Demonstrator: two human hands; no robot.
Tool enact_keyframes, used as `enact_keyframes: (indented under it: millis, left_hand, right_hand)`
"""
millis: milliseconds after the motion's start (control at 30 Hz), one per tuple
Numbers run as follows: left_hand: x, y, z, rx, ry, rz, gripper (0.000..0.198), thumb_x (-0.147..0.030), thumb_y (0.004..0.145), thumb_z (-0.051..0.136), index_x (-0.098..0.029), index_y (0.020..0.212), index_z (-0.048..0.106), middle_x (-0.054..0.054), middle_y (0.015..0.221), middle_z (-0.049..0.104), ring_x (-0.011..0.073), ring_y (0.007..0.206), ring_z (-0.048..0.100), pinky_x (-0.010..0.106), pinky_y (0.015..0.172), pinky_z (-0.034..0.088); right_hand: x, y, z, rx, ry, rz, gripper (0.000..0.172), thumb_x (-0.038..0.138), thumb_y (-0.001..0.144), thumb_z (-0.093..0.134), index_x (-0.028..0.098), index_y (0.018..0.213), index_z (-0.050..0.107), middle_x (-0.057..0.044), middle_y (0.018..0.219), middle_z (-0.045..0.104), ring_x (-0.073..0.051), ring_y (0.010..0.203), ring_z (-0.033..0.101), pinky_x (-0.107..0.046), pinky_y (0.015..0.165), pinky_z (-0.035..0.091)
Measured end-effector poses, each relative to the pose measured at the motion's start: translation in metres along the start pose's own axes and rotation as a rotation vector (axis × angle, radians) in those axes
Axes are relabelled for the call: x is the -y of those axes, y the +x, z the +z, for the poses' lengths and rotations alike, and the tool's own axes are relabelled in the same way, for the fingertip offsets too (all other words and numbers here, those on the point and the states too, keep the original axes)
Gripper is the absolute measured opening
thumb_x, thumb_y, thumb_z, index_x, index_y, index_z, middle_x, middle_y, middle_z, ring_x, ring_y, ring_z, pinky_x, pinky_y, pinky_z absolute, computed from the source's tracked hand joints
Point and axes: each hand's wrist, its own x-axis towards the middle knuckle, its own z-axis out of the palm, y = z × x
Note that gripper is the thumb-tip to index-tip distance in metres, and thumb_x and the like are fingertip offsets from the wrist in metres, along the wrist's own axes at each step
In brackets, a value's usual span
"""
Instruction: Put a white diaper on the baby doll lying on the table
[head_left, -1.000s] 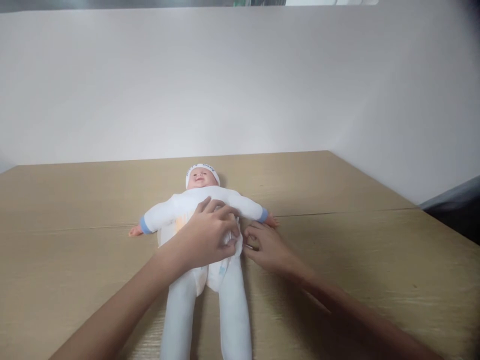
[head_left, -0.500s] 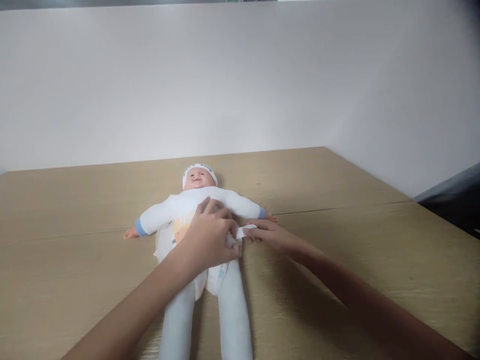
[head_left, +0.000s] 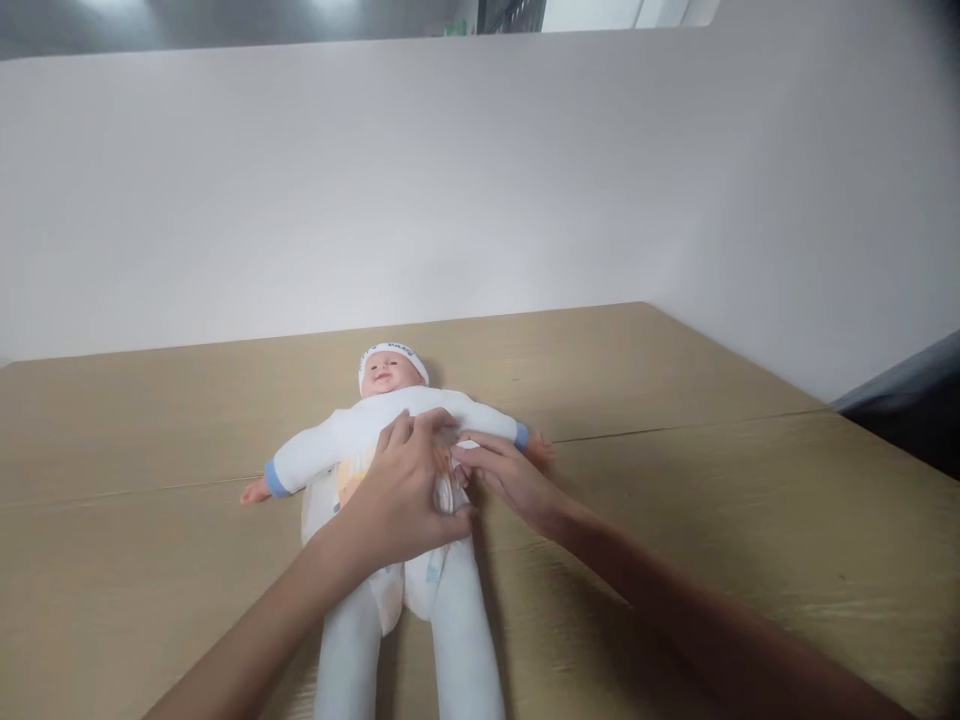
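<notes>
A baby doll (head_left: 386,395) in a white suit with blue cuffs and a white cap lies on its back on the wooden table (head_left: 675,480), head away from me. A white diaper (head_left: 390,598) sits around its hips. My left hand (head_left: 401,495) lies over the doll's belly, fingers curled and pressing on the diaper's front. My right hand (head_left: 510,480) is at the doll's right side, fingertips pressed together against the diaper's edge beside my left hand. What the fingertips pinch is hidden.
A plain white wall (head_left: 480,180) rises behind the table's far edge. A seam (head_left: 675,432) runs across the tabletop. The table's right edge drops off to a dark floor area (head_left: 915,400).
My right hand had pulled a white diaper tab out to the side; now it has brought it in against the doll's belly, next to my left hand. The view shifted slightly.
</notes>
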Motion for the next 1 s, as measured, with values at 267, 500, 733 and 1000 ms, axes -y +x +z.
enact_keyframes:
  millis: [267, 500, 733, 1000]
  left_hand:
    - [0.000, -0.001, -0.002, -0.018, -0.096, 0.007, 0.076, -0.028, 0.076, 0.078, -0.022, 0.144, 0.044, 0.018, 0.159, 0.046, 0.0443, 0.144, 0.049, 0.067, 0.119, 0.043]
    - [0.012, -0.005, -0.016, 0.071, -0.368, -0.080, 0.057, -0.020, 0.096, 0.057, -0.027, 0.150, 0.040, 0.015, 0.158, 0.051, 0.0334, 0.151, 0.048, 0.057, 0.123, 0.047]
    - [0.019, -0.003, -0.023, 0.097, -0.562, -0.133, 0.053, -0.012, 0.098, 0.045, -0.029, 0.148, 0.041, 0.014, 0.164, 0.049, 0.0280, 0.157, 0.046, 0.054, 0.125, 0.049]
    - [0.027, -0.002, -0.022, 0.048, -0.779, -0.160, 0.055, -0.013, 0.093, 0.044, -0.032, 0.145, 0.041, 0.010, 0.158, 0.058, 0.0265, 0.156, 0.047, 0.057, 0.125, 0.046]
  right_hand:
    - [0.008, -0.010, 0.013, 0.020, -0.069, -0.042, 0.046, 0.063, 0.099, 0.063, 0.024, 0.077, 0.053, 0.002, 0.076, 0.053, -0.017, 0.074, 0.050, -0.031, 0.072, 0.047]
    - [0.014, -0.010, 0.016, 0.050, -0.213, -0.090, 0.035, 0.044, 0.106, 0.048, 0.024, 0.078, 0.053, 0.000, 0.082, 0.059, -0.019, 0.082, 0.053, -0.033, 0.080, 0.046]
    - [0.022, 0.000, 0.011, 0.155, -0.275, -0.078, 0.031, 0.028, 0.103, 0.043, 0.023, 0.075, 0.056, 0.000, 0.078, 0.059, -0.018, 0.076, 0.053, -0.032, 0.072, 0.043]
    - [0.025, -0.002, 0.015, 0.118, -0.323, -0.049, 0.050, 0.056, 0.099, 0.067, 0.023, 0.065, 0.051, 0.004, 0.062, 0.042, -0.014, 0.061, 0.036, -0.032, 0.057, 0.025]
